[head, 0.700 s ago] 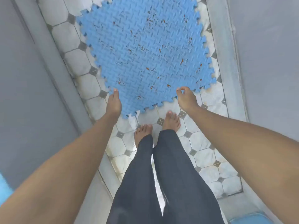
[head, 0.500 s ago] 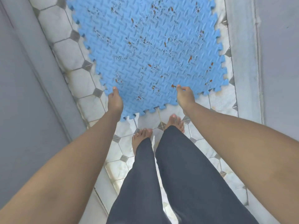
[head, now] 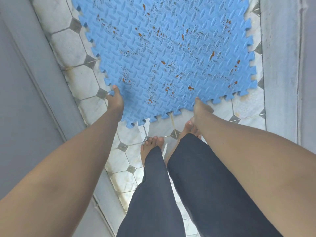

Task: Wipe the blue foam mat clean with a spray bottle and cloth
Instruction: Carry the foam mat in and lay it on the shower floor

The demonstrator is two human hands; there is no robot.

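Note:
A blue foam mat (head: 171,53) with jigsaw edges and a raised tread pattern hangs over the tiled floor, speckled with orange-brown and dark stains. My left hand (head: 115,100) grips its near left corner, thumb on top. My right hand (head: 201,108) holds the near edge further right, fingers curled under the foam. No spray bottle or cloth is in view.
White octagonal floor tiles (head: 80,81) run in a narrow strip between a grey wall (head: 22,100) on the left and a pale ledge and wall (head: 280,65) on the right. My bare feet (head: 152,144) and dark trousers stand just behind the mat.
The mat and both hands have shifted toward the right and nearer the floor; my view has tipped down closer to it. Both hands keep their hold.

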